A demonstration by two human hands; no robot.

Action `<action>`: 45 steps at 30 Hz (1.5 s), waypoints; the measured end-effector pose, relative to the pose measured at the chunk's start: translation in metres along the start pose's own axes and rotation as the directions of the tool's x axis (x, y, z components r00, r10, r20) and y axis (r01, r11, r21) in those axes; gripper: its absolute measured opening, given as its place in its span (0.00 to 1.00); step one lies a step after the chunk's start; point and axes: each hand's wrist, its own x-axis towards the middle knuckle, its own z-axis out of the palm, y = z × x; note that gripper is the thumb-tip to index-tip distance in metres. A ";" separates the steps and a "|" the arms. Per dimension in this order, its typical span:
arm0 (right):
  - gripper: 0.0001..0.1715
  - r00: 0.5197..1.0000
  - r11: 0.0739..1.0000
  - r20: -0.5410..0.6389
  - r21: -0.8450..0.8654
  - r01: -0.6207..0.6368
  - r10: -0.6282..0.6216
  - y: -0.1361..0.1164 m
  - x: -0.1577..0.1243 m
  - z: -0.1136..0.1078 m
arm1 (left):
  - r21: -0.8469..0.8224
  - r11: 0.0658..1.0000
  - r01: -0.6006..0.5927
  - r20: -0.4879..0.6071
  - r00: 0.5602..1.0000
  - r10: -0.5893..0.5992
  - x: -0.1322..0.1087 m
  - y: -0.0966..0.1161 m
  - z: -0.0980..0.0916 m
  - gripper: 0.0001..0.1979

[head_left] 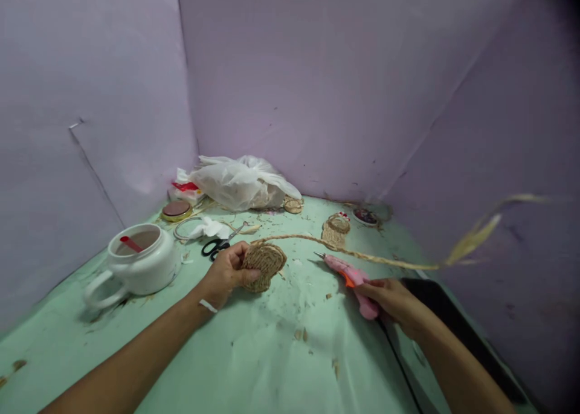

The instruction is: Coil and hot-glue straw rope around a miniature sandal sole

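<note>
My left hand (231,274) pinches a flat coiled piece of braided straw (265,266) between thumb and fingers. From its top edge a long straw braid (362,255) runs out to the right and ends in loose, frayed strands (473,242). In my right hand (392,302) is a pink hot glue gun (351,275) with an orange trigger, its metal nozzle pointing left toward the straw piece but apart from it. A black cord trails down from the gun's handle. Just behind my left hand lie scissors with black handles (217,245).
A white mug (145,275) with a red stick inside stands at left. Behind are a round tin (176,210), white tissue (209,228) and a plastic bag (240,181). A woven straw slipper shape (335,231) lies beyond the gun. A black flat object (453,323) lies at right.
</note>
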 end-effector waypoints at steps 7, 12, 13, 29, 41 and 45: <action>0.09 0.944 0.792 0.285 0.609 -0.044 -0.167 -0.010 -0.015 0.022 | -0.126 0.991 -0.049 -0.030 0.998 0.046 0.002 -0.001 -0.002 0.22; 0.09 0.924 0.662 0.328 0.739 -0.121 -0.198 -0.011 -0.015 0.042 | -0.448 0.894 0.027 0.028 0.999 -0.016 0.000 0.000 -0.007 0.18; 0.10 0.925 0.641 0.334 0.754 -0.146 -0.182 -0.010 -0.017 0.044 | -0.467 0.882 0.065 0.067 0.997 -0.038 -0.001 -0.001 -0.009 0.17; 0.24 0.813 0.754 0.226 0.561 0.342 -0.537 0.001 -0.060 0.048 | -0.279 0.954 0.107 0.004 0.994 -0.110 -0.004 -0.003 0.013 0.16; 0.19 0.829 0.770 0.047 0.404 0.495 -0.558 0.020 -0.058 0.039 | -0.027 1.000 -0.007 0.092 0.996 0.010 -0.010 0.008 0.015 0.13; 0.17 0.809 0.747 0.044 0.415 0.519 -0.586 0.019 -0.058 0.040 | 0.056 0.998 -0.019 0.092 0.996 0.014 -0.013 0.011 0.018 0.12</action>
